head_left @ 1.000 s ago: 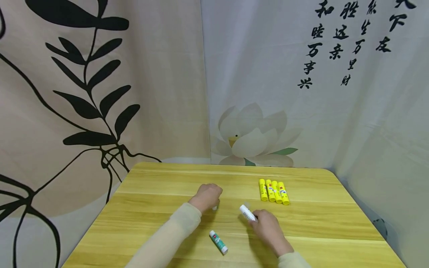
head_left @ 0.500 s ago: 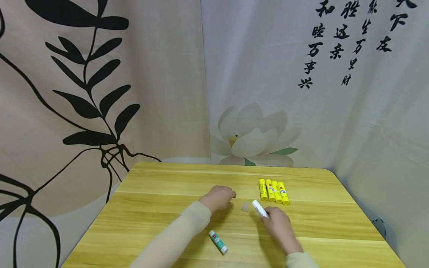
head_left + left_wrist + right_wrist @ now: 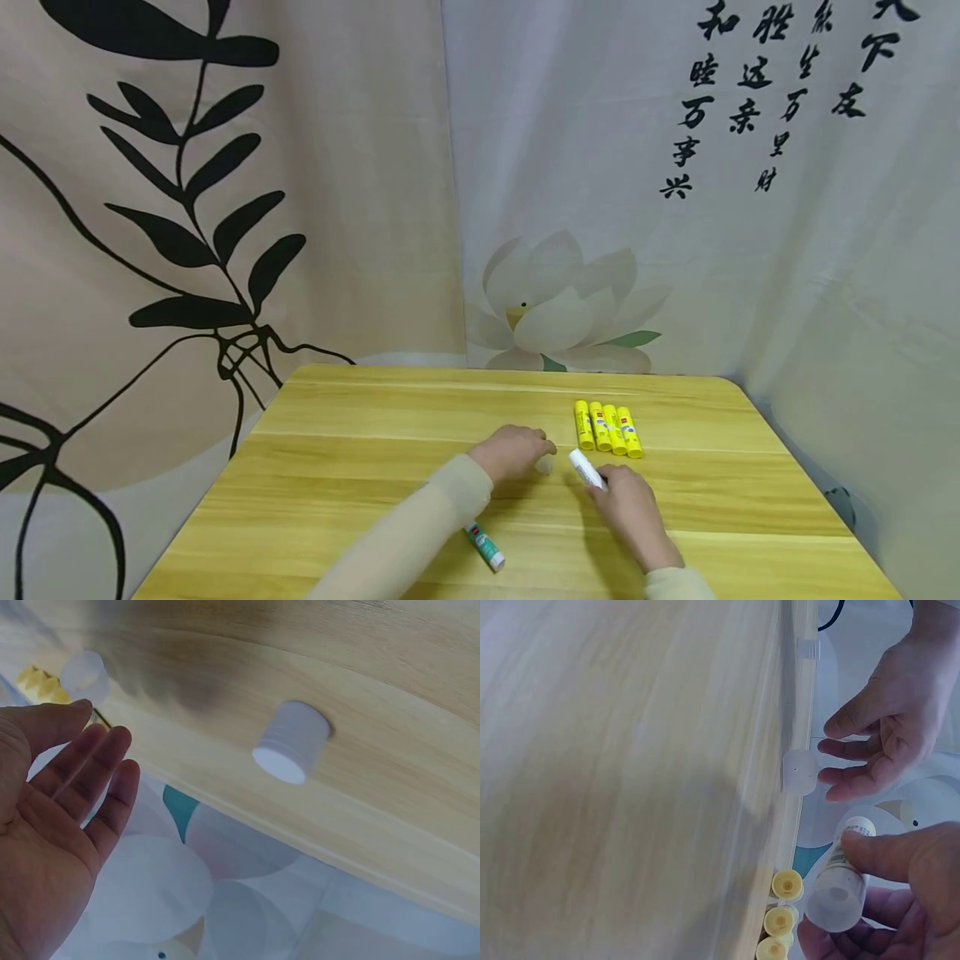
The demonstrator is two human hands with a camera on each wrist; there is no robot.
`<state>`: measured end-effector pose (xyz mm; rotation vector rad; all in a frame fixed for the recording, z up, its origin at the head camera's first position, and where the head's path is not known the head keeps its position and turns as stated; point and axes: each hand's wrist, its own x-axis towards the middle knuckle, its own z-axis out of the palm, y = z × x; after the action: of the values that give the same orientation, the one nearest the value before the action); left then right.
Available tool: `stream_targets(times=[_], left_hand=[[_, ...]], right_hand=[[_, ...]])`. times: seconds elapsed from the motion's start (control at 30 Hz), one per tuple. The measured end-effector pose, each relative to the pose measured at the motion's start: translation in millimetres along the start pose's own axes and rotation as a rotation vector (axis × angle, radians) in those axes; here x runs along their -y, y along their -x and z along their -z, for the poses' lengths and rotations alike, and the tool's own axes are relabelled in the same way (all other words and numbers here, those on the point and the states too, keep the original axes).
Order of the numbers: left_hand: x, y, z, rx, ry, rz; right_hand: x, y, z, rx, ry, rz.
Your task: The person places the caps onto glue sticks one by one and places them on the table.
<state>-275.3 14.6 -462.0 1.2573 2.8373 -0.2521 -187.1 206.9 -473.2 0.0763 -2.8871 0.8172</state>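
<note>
My left hand [image 3: 513, 452] reaches over the middle of the table, fingers loosely bent and holding nothing. Its fingertips are right beside a small translucent cap [image 3: 545, 464], which also shows near the thumb in the left wrist view. A white cylindrical cap [image 3: 292, 741] stands on the wood farther off; the left arm hides it in the head view. My right hand [image 3: 628, 508] grips a white glue stick [image 3: 587, 469], tilted, thumb along its side. In the right wrist view the tube's translucent round end [image 3: 835, 904] points toward the camera.
Several yellow glue sticks [image 3: 608, 429] lie side by side in a row toward the back right of the wooden table [image 3: 390, 408]. A green glue stick [image 3: 486, 548] lies at the front middle, partly covered by the left sleeve. A printed curtain [image 3: 570, 167] hangs behind.
My left hand has moved right, away from the white cap and up to the translucent cap. The right hand has shifted slightly right, still gripping the white glue stick.
</note>
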Motion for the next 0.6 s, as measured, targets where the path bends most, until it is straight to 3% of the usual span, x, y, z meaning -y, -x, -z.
stream_targets(times=[0.27,0.43,0.5,0.6], left_hand=[[-9.4,-5.0,-6.9,0.034,-0.051,-0.045],[-13.9,-3.0,-8.8,0.014,-0.154,-0.075],[-14.9,-1.4,-8.5,0.003,-0.187,-0.070],[-15.6,0.7,-7.4,0.019,-0.164,-0.022]], right_hand=[[-1.7,3.1,1.2,-0.017,-0.005,0.001],[-1.9,4.0,2.6,-0.011,-0.011,-0.007],[-1.9,4.3,3.1,-0.012,-0.011,-0.005],[-2.5,4.5,3.4,-0.017,-0.012,0.001]])
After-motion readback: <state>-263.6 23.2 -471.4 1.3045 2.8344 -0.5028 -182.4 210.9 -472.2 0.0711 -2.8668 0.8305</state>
